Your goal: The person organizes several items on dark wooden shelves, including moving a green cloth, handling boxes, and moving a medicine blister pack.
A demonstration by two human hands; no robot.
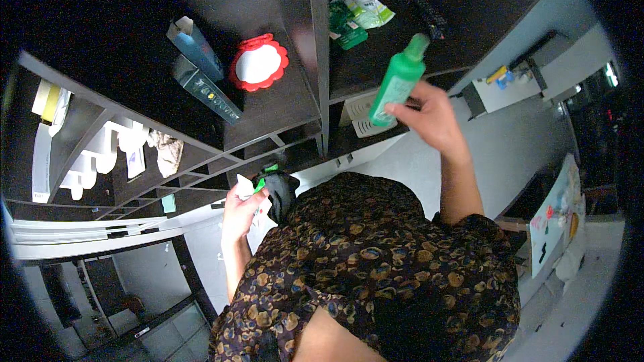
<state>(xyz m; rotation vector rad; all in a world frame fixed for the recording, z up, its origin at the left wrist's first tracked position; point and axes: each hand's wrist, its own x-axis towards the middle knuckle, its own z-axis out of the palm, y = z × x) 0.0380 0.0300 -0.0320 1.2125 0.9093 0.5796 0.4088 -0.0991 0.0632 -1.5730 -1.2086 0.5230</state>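
A green plastic bottle (395, 90) with a green cap is gripped low on its body by my right hand (432, 115). It tilts with its cap up and to the right, in front of the right compartment of a dark wooden shelf unit (317, 55). My left hand (241, 208), low in front of me, pinches something white and green (259, 186), perhaps a packet or cloth; its exact kind is unclear. A black bag or cloth (282, 191) hangs beside that hand, against my patterned top.
Left compartment: a red-framed mirror (259, 64), a blue box (196, 48) and a dark box (209, 90). Right compartment: green and white packets (370, 11) and a black object (430, 17). White items (105, 151) fill the far-left shelves. A picture board (556, 216) stands at right.
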